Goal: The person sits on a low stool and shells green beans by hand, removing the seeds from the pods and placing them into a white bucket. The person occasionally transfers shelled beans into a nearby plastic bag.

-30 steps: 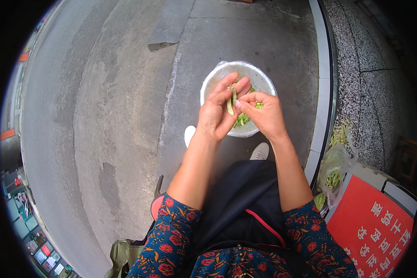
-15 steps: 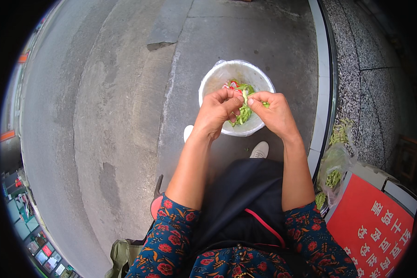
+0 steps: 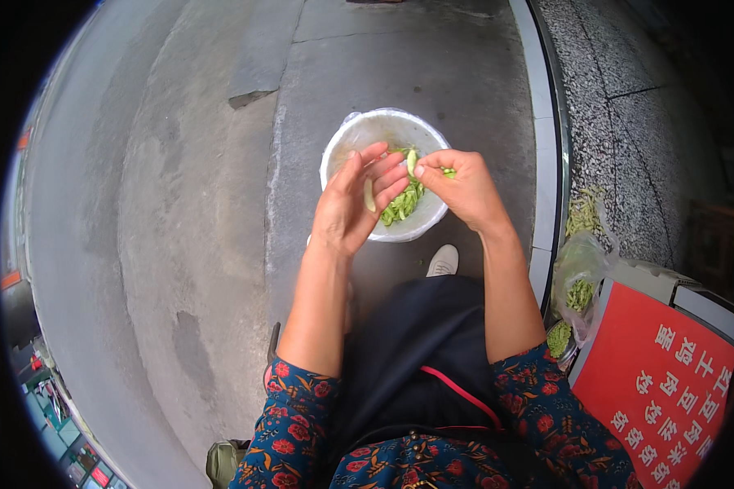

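My left hand (image 3: pixel 353 200) is turned palm up over the bin, its fingers stretched and spread. A pale green pod piece (image 3: pixel 369 196) lies against its fingers, not gripped. Beside it, my right hand (image 3: pixel 465 187) pinches a green bean pod (image 3: pixel 412 161) between thumb and forefinger. More green shows at its curled fingers. Below both hands stands a round white bin (image 3: pixel 422 222) with a clear plastic liner. Several green pods (image 3: pixel 400 210) lie inside it, partly hidden by my left hand.
On the right, a clear plastic bag (image 3: pixel 577 257) holds green pods, more of which (image 3: pixel 583 213) lie above it. A bowl of green beans (image 3: pixel 559 338) sits below. A red sign (image 3: pixel 652 367) covers the lower right. My white shoe (image 3: pixel 444 260) is near the bin.
My hands were together at a pod and have drawn apart. The left hand has opened palm up, showing a pale piece on its fingers. The view has shifted, moving the bin left.
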`<state>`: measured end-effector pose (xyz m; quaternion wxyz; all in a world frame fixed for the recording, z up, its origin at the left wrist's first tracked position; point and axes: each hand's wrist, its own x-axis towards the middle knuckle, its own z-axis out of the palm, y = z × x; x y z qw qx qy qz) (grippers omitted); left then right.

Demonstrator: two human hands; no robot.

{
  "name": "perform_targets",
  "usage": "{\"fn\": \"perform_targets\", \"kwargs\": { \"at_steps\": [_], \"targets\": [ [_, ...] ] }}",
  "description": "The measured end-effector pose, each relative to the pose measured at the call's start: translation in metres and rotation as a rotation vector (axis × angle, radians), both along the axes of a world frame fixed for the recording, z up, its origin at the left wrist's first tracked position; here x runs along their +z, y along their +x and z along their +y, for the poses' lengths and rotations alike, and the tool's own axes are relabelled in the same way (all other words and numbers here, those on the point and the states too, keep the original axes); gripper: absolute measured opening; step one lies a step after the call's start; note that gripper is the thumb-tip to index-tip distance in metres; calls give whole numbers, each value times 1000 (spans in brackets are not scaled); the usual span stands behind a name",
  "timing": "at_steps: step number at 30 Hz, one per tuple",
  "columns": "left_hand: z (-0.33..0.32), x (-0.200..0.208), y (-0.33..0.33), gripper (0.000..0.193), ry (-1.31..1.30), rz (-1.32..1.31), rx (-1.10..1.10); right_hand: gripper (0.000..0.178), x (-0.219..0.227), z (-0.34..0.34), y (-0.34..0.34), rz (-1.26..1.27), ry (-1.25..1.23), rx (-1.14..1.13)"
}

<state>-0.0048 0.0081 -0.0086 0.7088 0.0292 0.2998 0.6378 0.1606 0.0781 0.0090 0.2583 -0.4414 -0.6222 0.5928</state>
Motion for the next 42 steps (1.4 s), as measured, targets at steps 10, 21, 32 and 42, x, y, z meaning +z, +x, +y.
{"fn": "perform_targets", "kwargs": {
  "at_steps": [10, 21, 32, 42],
  "targets": [
    [3, 1, 13, 57, -21, -194, 146, 15, 8, -18, -21, -184, -34, 171],
    [5, -17, 20, 54, -115, 177, 189, 17, -11, -37, -42, -245, 345, 96],
    [6, -3, 32, 53, -145, 278, 60, 22, -12, -19, -22, -81, 71, -95],
    [5, -3, 20, 27, -124, 687, -102, 28, -95, 74, 313, -865, 7, -928]
  ]
}}
